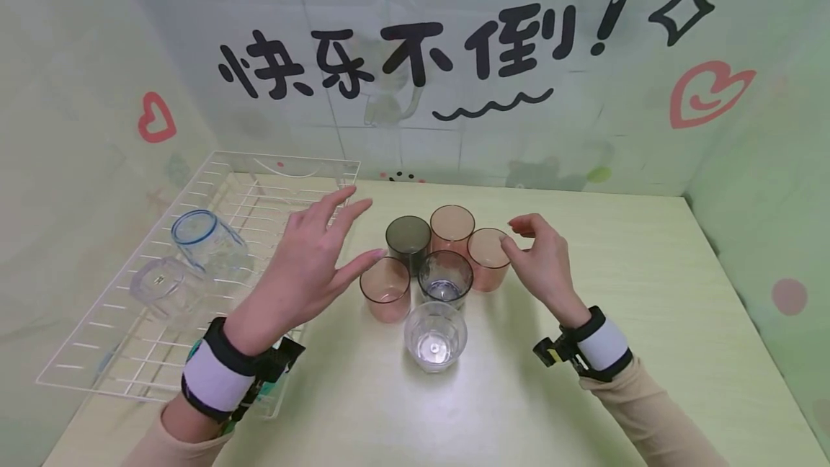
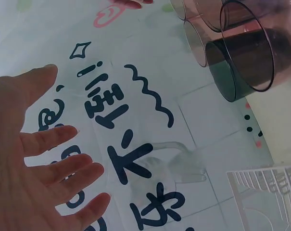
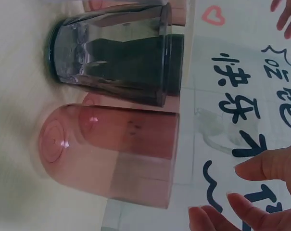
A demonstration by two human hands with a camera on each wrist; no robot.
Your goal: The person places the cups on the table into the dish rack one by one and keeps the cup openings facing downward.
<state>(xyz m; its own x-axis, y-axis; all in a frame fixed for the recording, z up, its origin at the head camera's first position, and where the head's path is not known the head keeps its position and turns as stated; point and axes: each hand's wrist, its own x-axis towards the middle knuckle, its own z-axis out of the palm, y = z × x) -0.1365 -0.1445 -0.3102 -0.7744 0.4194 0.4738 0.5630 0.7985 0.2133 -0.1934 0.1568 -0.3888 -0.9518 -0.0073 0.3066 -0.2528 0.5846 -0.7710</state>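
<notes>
Several drinking glasses stand upright in a tight group on the table. They are a clear glass at the front, a grey-tinted glass, a dark green glass, and pink glasses at left, back and right. My left hand, fingers spread and holding nothing, hovers left of the group with its thumb near the left pink glass's rim. Beside the right pink glass is my right hand, fingers loosely bent and apart from it in the right wrist view.
At the left, a white wire rack holds a blue-rimmed glass and a clear glass, both tilted. My left forearm passes over the rack. Behind the table hangs a printed backdrop.
</notes>
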